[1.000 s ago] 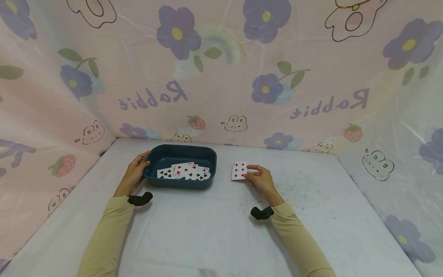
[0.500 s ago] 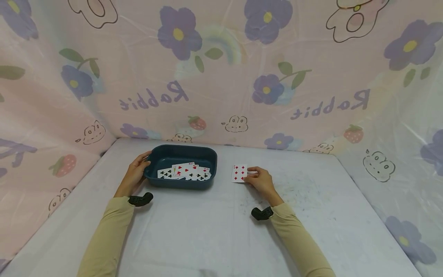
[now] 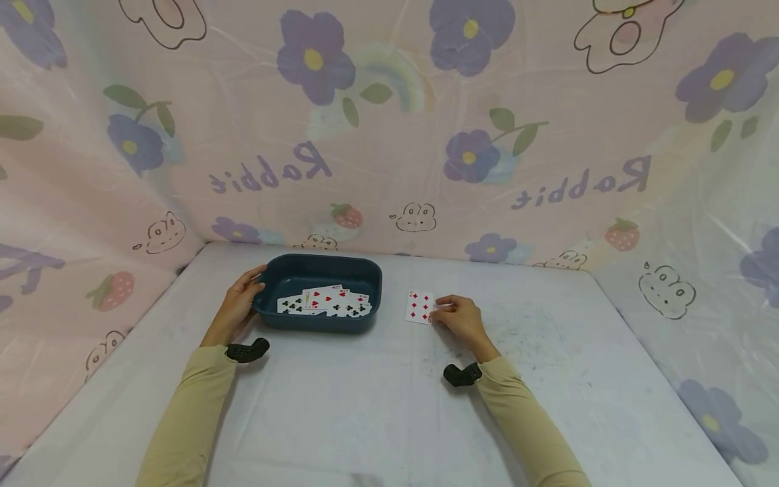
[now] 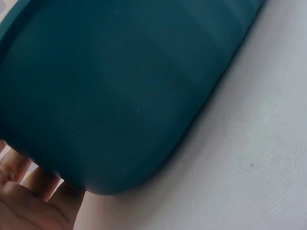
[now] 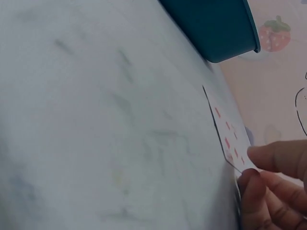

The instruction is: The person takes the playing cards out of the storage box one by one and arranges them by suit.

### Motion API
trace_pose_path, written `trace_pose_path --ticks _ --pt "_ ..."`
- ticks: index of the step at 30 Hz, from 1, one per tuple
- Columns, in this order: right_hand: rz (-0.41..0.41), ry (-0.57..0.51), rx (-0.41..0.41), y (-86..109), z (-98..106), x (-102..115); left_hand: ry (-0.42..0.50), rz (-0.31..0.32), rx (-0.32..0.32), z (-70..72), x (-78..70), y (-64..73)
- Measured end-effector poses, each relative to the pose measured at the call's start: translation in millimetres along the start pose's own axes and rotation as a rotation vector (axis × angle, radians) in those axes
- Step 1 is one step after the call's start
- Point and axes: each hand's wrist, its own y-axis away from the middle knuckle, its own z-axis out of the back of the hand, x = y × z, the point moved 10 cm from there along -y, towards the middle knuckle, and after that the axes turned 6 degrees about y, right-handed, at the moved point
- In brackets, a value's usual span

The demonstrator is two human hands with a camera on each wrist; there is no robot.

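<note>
My left hand (image 3: pixel 234 306) holds the left end of a dark teal plastic basin (image 3: pixel 316 325). In the left wrist view, its fingers (image 4: pixel 41 184) meet the basin's edge. Inside the basin lie several playing cards (image 3: pixel 325 297), face up and overlapping, clubs and hearts among them. To the right, my right hand (image 3: pixel 464 319) pinches the right edge of a single playing card (image 3: pixel 418 306), the six of diamonds. The right wrist view shows that card (image 5: pixel 228 134) at a shallow slant, with a corner between thumb and fingertip. Whether it touches the table is unclear.
The basin and hands are on a white-covered table (image 3: pixel 341 406) with faint dark smudges at the right. A patterned curtain (image 3: pixel 389 135) with flowers and rabbits surrounds it at the back and both sides. Each wrist wears a black device (image 3: pixel 248 350).
The right hand and the six of diamonds have shifted slightly toward me, and the card has turned a little. The left hand and basin look the same.
</note>
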Motion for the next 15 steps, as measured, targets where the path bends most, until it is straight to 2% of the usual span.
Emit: trace_pose_path --ticks 8,15 --pt "-0.024 -0.04 0.004 0.0 3.4 -2.6 0.02 -0.001 -0.005 0.4 1.9 -0.8" --pt "-0.035 -0.134 0.029 -1.8 2.6 -5.2 0.012 -0.006 0.001 -1.2 0.6 0.1"
